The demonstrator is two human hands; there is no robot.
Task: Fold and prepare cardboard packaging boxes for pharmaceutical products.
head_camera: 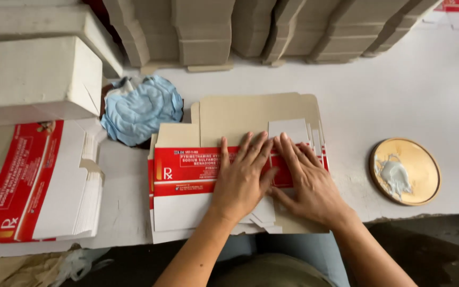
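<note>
On the white worktable (431,95) a fanned stack of flat red-and-white printed cardboard cartons (187,180) lies at the near edge (brown insides showing behind). The left hand (243,178) and right hand (309,183) press on it, fingers flat and spread, gripping nothing.

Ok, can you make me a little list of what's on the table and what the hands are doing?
left hand: flat on the red and white carton
right hand: flat on the same carton, beside the left
carton stack: at the left edge
blue cloth: crumpled, behind the carton
round lid: to the right, white paste on it
table: white
</note>
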